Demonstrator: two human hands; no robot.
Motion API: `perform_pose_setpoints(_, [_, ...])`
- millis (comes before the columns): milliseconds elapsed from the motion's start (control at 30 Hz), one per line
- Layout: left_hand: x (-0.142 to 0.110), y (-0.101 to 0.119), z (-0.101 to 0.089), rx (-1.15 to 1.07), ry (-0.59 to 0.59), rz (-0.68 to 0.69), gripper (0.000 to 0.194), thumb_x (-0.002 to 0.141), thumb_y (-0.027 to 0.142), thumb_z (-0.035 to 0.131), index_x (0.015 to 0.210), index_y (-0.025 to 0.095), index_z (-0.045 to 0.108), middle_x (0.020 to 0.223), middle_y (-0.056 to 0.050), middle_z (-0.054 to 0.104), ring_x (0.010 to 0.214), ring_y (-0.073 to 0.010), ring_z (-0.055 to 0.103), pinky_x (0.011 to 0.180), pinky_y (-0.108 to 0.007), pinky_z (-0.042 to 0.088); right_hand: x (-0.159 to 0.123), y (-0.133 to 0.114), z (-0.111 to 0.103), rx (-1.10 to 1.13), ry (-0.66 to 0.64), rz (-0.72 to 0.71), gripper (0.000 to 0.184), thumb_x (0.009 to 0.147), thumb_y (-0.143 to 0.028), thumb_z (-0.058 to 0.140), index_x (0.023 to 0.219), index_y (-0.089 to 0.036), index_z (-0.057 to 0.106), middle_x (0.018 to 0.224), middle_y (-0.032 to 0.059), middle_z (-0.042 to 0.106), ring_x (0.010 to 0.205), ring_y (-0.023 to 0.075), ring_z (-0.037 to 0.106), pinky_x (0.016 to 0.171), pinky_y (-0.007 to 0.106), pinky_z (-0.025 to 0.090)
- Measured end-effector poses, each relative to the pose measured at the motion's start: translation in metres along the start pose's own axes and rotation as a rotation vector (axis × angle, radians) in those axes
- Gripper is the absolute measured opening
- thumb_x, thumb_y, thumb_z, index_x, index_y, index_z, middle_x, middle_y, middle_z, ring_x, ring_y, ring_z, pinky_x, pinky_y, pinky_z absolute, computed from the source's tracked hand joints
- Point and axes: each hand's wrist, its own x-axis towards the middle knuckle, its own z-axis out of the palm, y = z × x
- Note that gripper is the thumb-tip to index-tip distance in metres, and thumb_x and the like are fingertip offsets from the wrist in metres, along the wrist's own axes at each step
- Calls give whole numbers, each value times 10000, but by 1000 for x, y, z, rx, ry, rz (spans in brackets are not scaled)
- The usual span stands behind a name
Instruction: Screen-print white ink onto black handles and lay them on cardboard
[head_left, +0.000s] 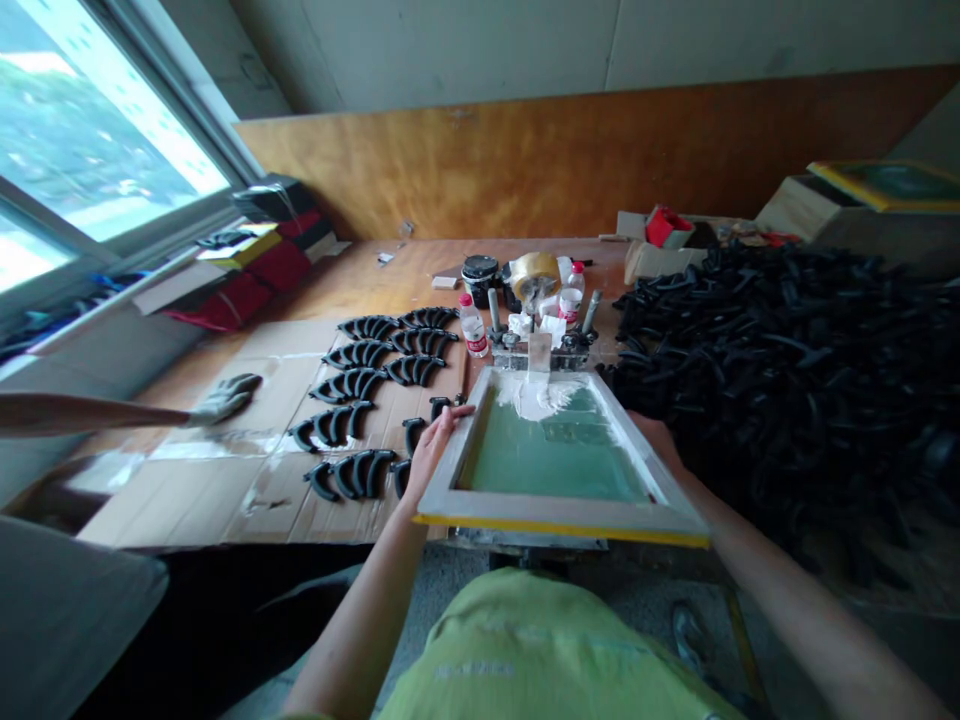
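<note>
A wooden screen-printing frame (562,512) with green mesh and white ink at its far end lies in front of me, tilted up at the near edge. My left hand (433,447) grips its left rail. My right hand (658,438) holds its right rail, partly hidden behind the frame. Rows of curved black plastic parts (367,400) lie on flattened cardboard (247,480) just left of the frame.
A large heap of black curved parts (787,370) fills the right side. Behind the frame stand a water bottle (472,326), an ink tub (480,276) and a tape roll (534,271). Another person's gloved hand (225,397) reaches in from the left.
</note>
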Motion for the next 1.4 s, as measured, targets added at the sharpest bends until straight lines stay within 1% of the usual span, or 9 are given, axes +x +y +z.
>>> perform_pose_setpoints(100, [-12, -27, -4, 38, -67, -72, 548, 792, 578, 571, 1153, 178, 673, 1056, -47, 693, 953, -212, 615, 799, -267, 474, 39, -15, -14, 37, 110, -38, 419, 869, -220, 477, 1272, -178, 580, 1167, 102, 657, 1003, 237, 640, 894, 396, 521])
perform_pose_setpoints(200, [-15, -58, 1, 18, -75, -118, 701, 767, 529, 616, 1362, 172, 511, 1009, -57, 697, 919, -199, 632, 797, -274, 483, 77, -65, 0, -47, 167, -271, 588, 830, -224, 594, 1397, -168, 446, 1418, 124, 448, 1245, 268, 471, 1062, 417, 398])
perform_pose_setpoints(367, [-7, -99, 10, 32, -53, -166, 778, 766, 527, 618, 1424, 164, 419, 821, -23, 681, 761, -182, 638, 711, -282, 496, 111, -119, 37, -331, 6, -349, 374, 823, -193, 628, 1188, -125, 579, 1189, 149, 575, 1146, 276, 494, 970, 379, 428])
perform_pose_setpoints(533, [0, -121, 8, 93, -32, -158, 669, 788, 511, 610, 1359, 182, 499, 837, -20, 676, 753, -165, 622, 700, -264, 482, 116, -113, 40, -436, -236, -213, 166, 853, -308, 602, 952, -176, 626, 980, 90, 664, 939, 231, 590, 782, 302, 437])
perform_pose_setpoints(700, [4, -136, 6, 78, -75, -130, 620, 837, 501, 549, 1374, 201, 474, 883, -23, 674, 769, -158, 615, 703, -253, 470, 104, -110, 45, -499, -147, -214, 144, 876, -273, 555, 934, -154, 612, 994, 120, 663, 970, 236, 570, 800, 301, 397])
perform_pose_setpoints(867, [4, -144, 6, 89, -74, -131, 604, 850, 514, 532, 1382, 237, 465, 907, -14, 680, 762, -151, 614, 698, -246, 469, 63, -110, 55, -406, -221, -478, 100, 857, -155, 508, 858, -149, 608, 893, 107, 641, 911, 231, 543, 783, 314, 388])
perform_pose_setpoints(1067, [1, -134, 5, 114, -61, -135, 596, 838, 504, 550, 1357, 217, 493, 882, -16, 673, 726, -146, 605, 662, -236, 462, 46, -106, 34, -250, -396, -773, 105, 809, -119, 535, 852, -168, 618, 846, 61, 632, 864, 201, 547, 747, 289, 392])
perform_pose_setpoints(1233, [0, -126, 5, 82, -58, -159, 611, 813, 505, 575, 1338, 199, 508, 854, -23, 670, 697, -150, 603, 617, -233, 453, 50, -109, 41, -249, -204, -613, 97, 836, -129, 537, 843, -163, 627, 878, 81, 622, 900, 216, 538, 760, 303, 410])
perform_pose_setpoints(1400, [-2, -117, 7, 19, -69, -170, 611, 810, 495, 575, 1325, 175, 500, 848, -28, 674, 696, -150, 604, 617, -232, 452, 32, -103, 41, -176, -219, -695, 106, 869, -179, 540, 894, -161, 642, 907, 92, 629, 926, 221, 547, 807, 319, 435])
